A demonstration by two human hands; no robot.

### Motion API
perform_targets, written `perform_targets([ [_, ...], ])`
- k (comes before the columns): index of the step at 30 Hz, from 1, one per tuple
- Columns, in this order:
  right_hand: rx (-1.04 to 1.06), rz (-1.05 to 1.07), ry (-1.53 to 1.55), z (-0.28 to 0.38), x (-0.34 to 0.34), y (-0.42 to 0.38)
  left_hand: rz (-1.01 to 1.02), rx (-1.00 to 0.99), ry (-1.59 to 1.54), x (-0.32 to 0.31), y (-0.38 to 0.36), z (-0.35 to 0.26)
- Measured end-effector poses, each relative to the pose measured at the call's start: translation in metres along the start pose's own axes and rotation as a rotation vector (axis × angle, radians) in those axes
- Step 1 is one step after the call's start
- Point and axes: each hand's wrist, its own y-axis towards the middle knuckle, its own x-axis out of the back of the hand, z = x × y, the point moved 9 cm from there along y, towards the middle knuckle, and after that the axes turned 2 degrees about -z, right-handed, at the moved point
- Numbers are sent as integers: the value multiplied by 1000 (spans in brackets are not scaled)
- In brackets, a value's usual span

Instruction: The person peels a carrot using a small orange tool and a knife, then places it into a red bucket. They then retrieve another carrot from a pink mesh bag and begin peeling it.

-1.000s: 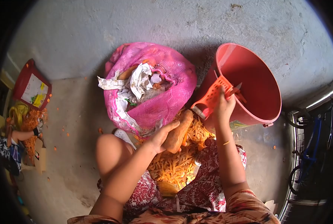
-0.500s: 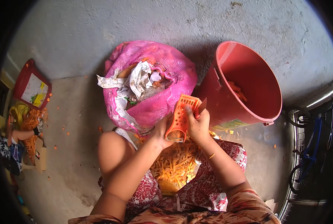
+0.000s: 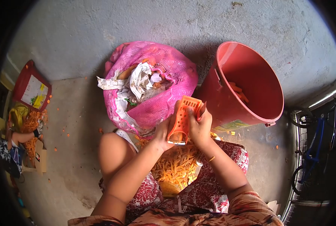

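In front of me, both my hands are at an orange plastic peeler (image 3: 180, 119) with a perforated body and a metal blade across its near end. My left hand (image 3: 162, 135) is closed around its left side, with the fingers mostly hidden behind it. My right hand (image 3: 201, 128) grips its right side, with the thumb lying on the face. A thin, pointed reddish piece (image 3: 202, 109) sticks up by the right fingers; I cannot make out what it is. Below my hands, orange peelings (image 3: 175, 165) are heaped between my knees.
A pink mesh sack (image 3: 156, 109) with crumpled paper stands ahead by the wall. To its right leans a large red bucket (image 3: 224, 101) holding some carrots (image 3: 238, 91). Far left, another person's arm (image 3: 23, 137) is beside peelings and a red tub (image 3: 32, 86). A blue bicycle (image 3: 316, 143) is at right.
The peeler and both hands have barely shifted. My right hand has turned slightly around the peeler. The sack and bucket stay put.
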Motion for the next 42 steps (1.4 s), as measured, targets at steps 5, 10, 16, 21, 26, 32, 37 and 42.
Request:
perform_targets([
  [5,-131,-285,131,-56,42,41,85,80,193,-4,-9,15],
  [10,-95,-396,-154,-45,57,46,91,132,242,-2,-8,17],
  [16,-46,-671,39,-65,116,70,217,194,426,-22,-33,24],
  [21,-19,-395,116,-41,69,54,21,113,232,8,-10,11],
  [26,-188,-34,293,-21,3,17,-8,44,166,7,-3,1],
  [32,-107,98,172,-4,-10,4,0,-7,16,-3,2,-3],
  [37,-47,84,74,-3,-10,2,-29,-32,37,2,4,-3],
  [42,-69,-281,38,-59,44,41,-9,88,353,2,-14,13],
])
